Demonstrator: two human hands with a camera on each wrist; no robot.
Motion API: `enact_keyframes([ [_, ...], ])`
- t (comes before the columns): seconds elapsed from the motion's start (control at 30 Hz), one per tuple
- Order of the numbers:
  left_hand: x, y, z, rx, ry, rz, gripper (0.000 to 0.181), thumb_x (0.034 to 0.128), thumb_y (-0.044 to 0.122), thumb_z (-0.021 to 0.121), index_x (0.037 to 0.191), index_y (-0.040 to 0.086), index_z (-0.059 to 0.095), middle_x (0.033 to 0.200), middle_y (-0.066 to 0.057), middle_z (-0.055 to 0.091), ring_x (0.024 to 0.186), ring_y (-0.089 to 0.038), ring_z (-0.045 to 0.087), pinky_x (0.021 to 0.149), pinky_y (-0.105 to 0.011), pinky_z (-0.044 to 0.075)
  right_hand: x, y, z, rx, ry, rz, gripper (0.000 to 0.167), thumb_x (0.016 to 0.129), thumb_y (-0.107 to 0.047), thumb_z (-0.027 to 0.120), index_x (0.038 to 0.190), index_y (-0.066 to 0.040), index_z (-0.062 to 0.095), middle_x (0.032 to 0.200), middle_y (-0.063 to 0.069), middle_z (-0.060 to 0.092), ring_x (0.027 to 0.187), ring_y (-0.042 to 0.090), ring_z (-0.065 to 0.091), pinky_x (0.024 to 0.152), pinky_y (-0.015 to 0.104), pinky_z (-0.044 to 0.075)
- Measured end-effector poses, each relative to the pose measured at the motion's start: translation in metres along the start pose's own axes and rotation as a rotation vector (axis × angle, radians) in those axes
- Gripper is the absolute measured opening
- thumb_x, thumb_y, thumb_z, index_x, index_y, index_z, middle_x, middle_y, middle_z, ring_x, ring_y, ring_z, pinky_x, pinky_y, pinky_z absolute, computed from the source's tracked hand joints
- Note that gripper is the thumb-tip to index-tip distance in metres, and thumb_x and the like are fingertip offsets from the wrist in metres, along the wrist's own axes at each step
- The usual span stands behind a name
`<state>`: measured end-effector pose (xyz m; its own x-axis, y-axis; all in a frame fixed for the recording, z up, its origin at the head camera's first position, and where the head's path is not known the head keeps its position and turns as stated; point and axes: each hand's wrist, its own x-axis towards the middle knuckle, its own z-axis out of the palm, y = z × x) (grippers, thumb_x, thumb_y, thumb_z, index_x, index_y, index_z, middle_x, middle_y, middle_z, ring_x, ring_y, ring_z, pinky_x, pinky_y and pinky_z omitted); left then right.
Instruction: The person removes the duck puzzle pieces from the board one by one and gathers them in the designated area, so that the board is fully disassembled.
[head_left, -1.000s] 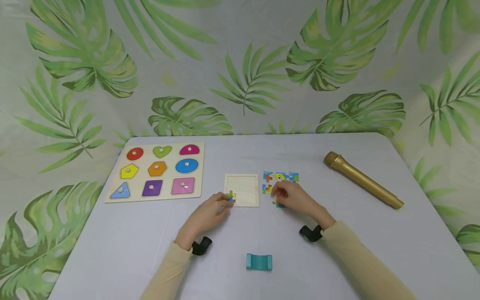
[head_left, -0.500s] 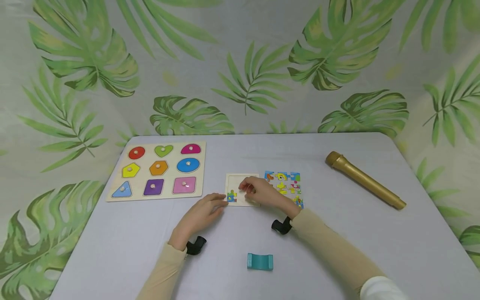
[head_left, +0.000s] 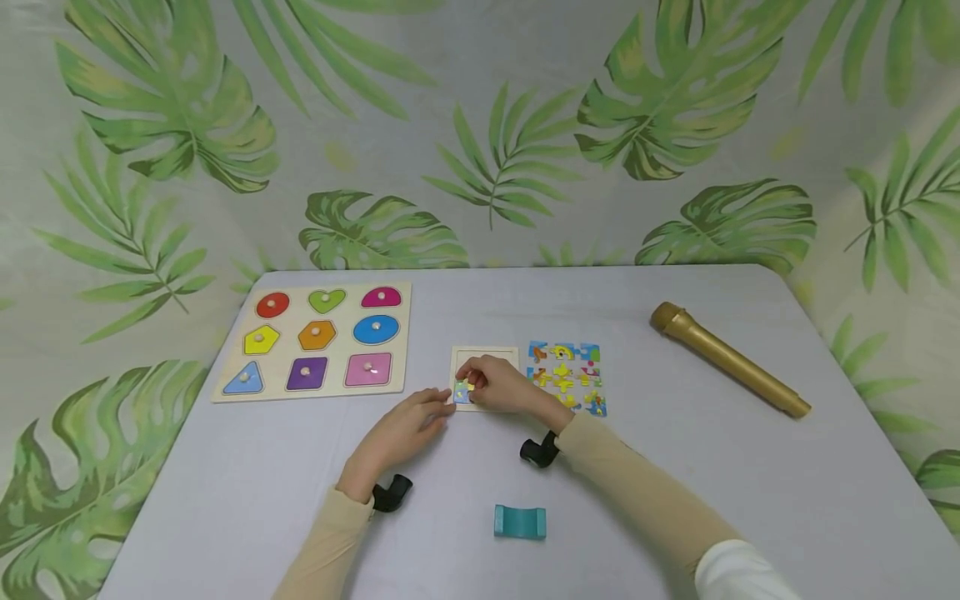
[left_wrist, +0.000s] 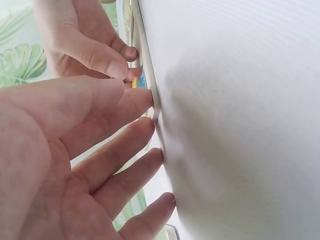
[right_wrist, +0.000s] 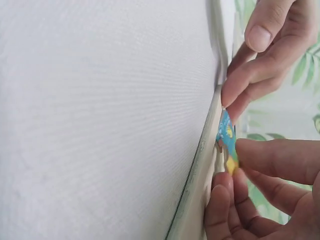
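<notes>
A small wooden puzzle tray (head_left: 501,353) lies flat at the table's middle. At its near-left corner is a blue-and-yellow jigsaw puzzle piece (head_left: 462,392), which appears tilted in the right wrist view. My right hand (head_left: 501,387) reaches over the tray and pinches this puzzle piece (right_wrist: 227,132) between thumb and fingers. My left hand (head_left: 400,431) lies beside the tray, its fairly straight fingers touching the tray's left edge (left_wrist: 150,75). Several more jigsaw pieces (head_left: 564,369) are laid out in rows just right of the tray; my right wrist partly covers the nearest ones.
On the left is a wooden shape board (head_left: 342,327) with several knobbed shapes. A gold microphone (head_left: 727,358) lies at the right. Near the front sits a small teal curved block (head_left: 520,522). A leaf-patterned cloth (head_left: 487,150) hangs behind the table.
My right hand has moved left from the laid-out pieces, over the tray, to the puzzle piece in its corner, and now pinches it. My left hand has barely shifted.
</notes>
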<state>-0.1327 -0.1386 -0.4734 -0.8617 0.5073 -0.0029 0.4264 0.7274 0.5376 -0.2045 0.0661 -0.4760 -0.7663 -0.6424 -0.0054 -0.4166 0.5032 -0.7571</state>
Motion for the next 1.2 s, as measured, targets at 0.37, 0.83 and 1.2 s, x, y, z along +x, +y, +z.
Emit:
enact_keyframes([
  [0.37, 0.000, 0.001, 0.001, -0.022, 0.007, -0.006, 0.026, 0.0945, 0.011, 0.059, 0.118, 0.000, 0.067, 0.136, -0.012, 0.053, 0.130, -0.032, 0.042, 0.107, -0.043, 0.033, 0.001, 0.004, 0.001, 0.012, 0.080, -0.031, 0.019, 0.082, 0.008, 0.058, 0.095, -0.005, 0.063, 0.080, 0.001, 0.056, 0.072, 0.012, 0.050, 0.066, 0.024, 0.043],
  [0.83, -0.001, 0.002, 0.000, -0.037, 0.016, -0.018, 0.026, 0.0938, 0.010, 0.060, 0.117, 0.000, 0.067, 0.136, -0.012, 0.053, 0.130, -0.032, 0.042, 0.107, -0.044, 0.033, -0.042, 0.036, -0.049, 0.154, 0.092, 0.146, 0.015, 0.084, 0.000, 0.061, 0.095, -0.010, 0.064, 0.082, 0.003, 0.055, 0.076, 0.019, 0.050, 0.063, 0.028, 0.042],
  [1.2, -0.001, 0.002, 0.000, -0.050, 0.023, -0.028, 0.026, 0.0933, 0.010, 0.061, 0.117, 0.000, 0.067, 0.135, -0.012, 0.053, 0.130, -0.031, 0.042, 0.107, -0.043, 0.032, -0.068, 0.051, -0.060, 0.074, 0.049, 0.106, 0.012, 0.084, 0.002, 0.063, 0.096, -0.002, 0.064, 0.082, 0.002, 0.058, 0.074, 0.015, 0.052, 0.065, 0.025, 0.045],
])
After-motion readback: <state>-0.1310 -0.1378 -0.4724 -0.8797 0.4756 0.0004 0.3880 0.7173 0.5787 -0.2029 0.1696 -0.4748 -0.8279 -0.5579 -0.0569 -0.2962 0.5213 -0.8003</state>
